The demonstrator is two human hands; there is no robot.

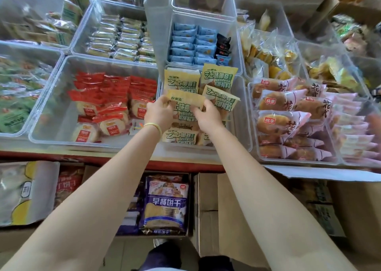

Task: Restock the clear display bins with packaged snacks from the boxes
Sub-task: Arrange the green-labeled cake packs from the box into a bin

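Both my hands reach into a clear display bin (244, 114) in the middle of the counter. They hold one yellow snack packet with green lettering (185, 103) between them. My left hand (159, 113) grips its left edge and my right hand (208, 117) grips its right edge. Several more yellow packets (218, 79) stand and lie in the same bin, behind and under the held one. Below the counter an open box (190, 204) holds blue biscuit bags (166, 203).
Left of this bin, a clear bin (51, 105) holds red-wrapped round cakes. A bin of pink-wrapped buns (288, 116) sits to the right. Blue packets (191, 43) fill the bin behind. Brown cardboard boxes (226, 219) stand on the floor under the red counter edge (175, 164).
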